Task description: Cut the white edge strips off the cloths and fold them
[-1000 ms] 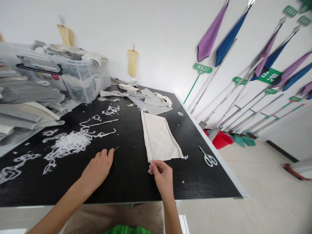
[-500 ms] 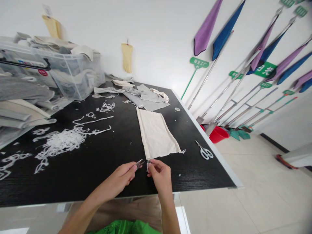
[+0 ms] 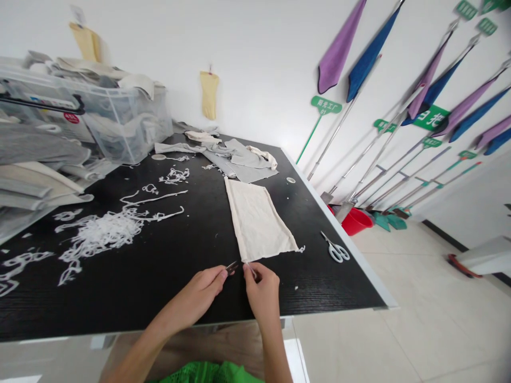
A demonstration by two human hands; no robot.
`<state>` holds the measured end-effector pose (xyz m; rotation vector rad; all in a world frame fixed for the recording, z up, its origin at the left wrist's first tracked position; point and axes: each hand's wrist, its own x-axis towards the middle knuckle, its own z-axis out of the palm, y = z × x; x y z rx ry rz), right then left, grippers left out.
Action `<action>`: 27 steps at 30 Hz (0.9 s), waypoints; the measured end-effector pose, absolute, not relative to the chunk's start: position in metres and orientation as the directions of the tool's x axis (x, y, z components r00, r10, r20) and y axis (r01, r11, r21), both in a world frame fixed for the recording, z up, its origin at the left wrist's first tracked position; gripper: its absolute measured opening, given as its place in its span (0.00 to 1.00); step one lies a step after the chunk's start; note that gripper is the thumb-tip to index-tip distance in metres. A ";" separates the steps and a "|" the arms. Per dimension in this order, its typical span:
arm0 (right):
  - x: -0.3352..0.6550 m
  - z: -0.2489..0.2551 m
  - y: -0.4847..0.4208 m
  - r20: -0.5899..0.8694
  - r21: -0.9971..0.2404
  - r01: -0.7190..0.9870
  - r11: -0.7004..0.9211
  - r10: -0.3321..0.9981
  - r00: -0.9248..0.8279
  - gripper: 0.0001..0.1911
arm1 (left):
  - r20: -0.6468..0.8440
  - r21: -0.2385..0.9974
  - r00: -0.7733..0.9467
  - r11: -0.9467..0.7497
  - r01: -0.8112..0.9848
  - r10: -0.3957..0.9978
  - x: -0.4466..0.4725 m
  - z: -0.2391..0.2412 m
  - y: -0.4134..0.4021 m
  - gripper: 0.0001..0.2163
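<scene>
A cream cloth drawstring bag [image 3: 261, 221] lies flat on the black table, its long hem at the left. At its near-left corner my right hand [image 3: 263, 284] pinches the white drawstring [image 3: 251, 270] close to the cloth; the fingers hide most of the cord. Just to the left, my left hand [image 3: 207, 284] is closed around small metal thread snips [image 3: 231, 267], their tips pointing at that corner. The snips and the cord look slightly apart. A short knotted cord end [image 3: 301, 249] sticks out at the bag's near-right corner.
White-handled scissors [image 3: 336, 251] lie right of the bag. A heap of white string scraps [image 3: 109, 231] spreads over the table's left. Behind are grey and cream cloth pieces [image 3: 243, 159] and a clear plastic bin [image 3: 128, 127] of fabric. The table's right edge [image 3: 351, 247] runs beside the scissors.
My right fingers have shifted and closed over the drawstring; its dangling end, visible before, is now mostly hidden. The left hand with the snips has barely moved.
</scene>
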<state>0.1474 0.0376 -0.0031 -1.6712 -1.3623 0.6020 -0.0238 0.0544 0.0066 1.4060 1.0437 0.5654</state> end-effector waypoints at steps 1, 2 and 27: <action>0.149 -0.004 0.036 0.151 -0.859 0.511 -0.018 0.946 0.288 0.14 | -0.288 0.953 0.480 0.197 0.231 0.829 -0.022 0.006 0.054 0.21; 0.150 -0.005 0.034 0.145 -0.869 0.495 -0.017 0.947 0.287 0.15 | -0.334 0.942 0.495 0.266 0.205 0.802 -0.020 0.006 0.055 0.22; 0.154 -0.016 0.018 0.213 -0.874 0.484 0.050 0.933 0.289 0.15 | -0.480 0.859 0.494 0.502 0.097 0.726 0.007 0.002 0.064 0.25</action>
